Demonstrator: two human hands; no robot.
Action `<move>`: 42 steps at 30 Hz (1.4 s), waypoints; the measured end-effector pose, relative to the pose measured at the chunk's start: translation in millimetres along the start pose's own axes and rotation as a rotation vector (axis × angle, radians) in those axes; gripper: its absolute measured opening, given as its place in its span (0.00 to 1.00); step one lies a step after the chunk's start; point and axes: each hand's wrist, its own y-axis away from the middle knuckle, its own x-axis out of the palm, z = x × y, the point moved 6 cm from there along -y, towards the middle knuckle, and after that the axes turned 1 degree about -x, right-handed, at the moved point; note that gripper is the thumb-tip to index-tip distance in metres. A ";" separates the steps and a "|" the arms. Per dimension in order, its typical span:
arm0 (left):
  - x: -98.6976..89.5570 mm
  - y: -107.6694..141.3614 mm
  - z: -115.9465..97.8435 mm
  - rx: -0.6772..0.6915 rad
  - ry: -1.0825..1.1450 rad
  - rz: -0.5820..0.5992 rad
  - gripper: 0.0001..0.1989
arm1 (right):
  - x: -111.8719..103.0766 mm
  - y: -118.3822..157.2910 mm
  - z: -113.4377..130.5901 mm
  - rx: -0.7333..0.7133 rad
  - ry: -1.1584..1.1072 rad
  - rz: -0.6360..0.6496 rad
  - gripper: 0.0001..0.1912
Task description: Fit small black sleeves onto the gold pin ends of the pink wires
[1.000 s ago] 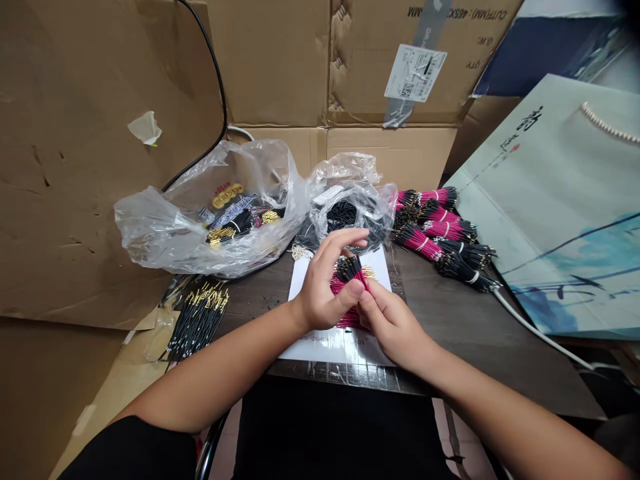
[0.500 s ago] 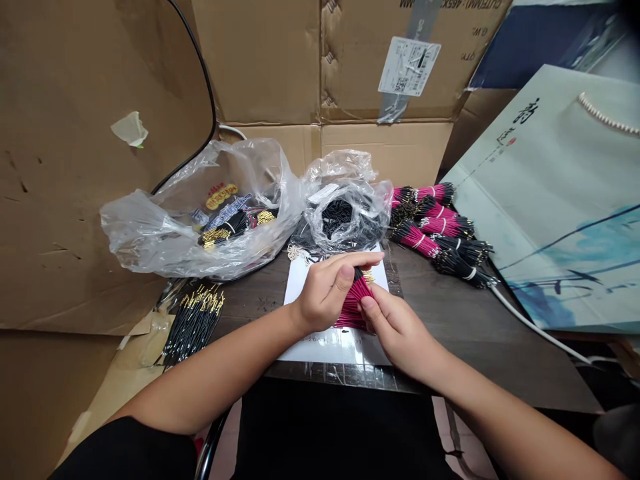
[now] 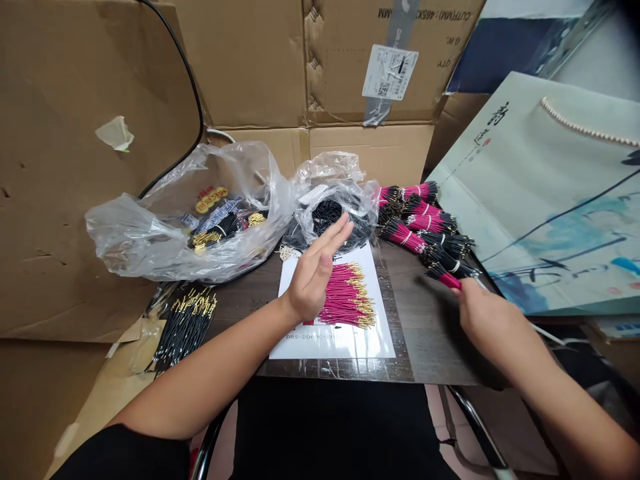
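My left hand (image 3: pixel 314 280) is held edge-down over the white sheet (image 3: pixel 380 343), fingers stretched out and nothing in them. Beside it, a flat spread of pink wires (image 3: pixel 345 300) with gold tips lies on the sheet, its left end partly hidden by the hand. Out to the right, my right hand (image 3: pixel 493 320) grips a small bundle of pink wires with black ends (image 3: pixel 447 277). That bundle is close to several tied pink and black wire bundles (image 3: pixel 425 223); whether it touches them I cannot tell.
A clear bag of small black tubes (image 3: pixel 330 217) stands behind the sheet. Left of it is a larger plastic bag (image 3: pixel 135 233) with wire bundles inside. Loose black wires (image 3: pixel 183 333) lie at the left edge. A paper bag (image 3: pixel 555 233) leans at the right; cardboard (image 3: pixel 370 143) closes off the back.
My right hand has moved from the sheet to the right with a bundle of pink wires. My left hand has come off the bundle, and the wires on the sheet are uncovered.
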 end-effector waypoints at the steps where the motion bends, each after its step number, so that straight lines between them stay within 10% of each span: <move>1: 0.8 0.4 1.0 -0.001 -0.011 0.008 0.26 | 4.4 0.6 -5.3 -0.011 0.063 0.019 0.10; 16: -5.0 2.0 20.5 -0.120 -0.036 -0.105 0.23 | -10.5 1.9 4.3 -0.112 0.363 0.223 0.15; 42: -11.2 0.6 28.4 -0.178 -0.040 -0.167 0.24 | -16.6 6.8 11.0 -0.347 0.251 -0.145 0.12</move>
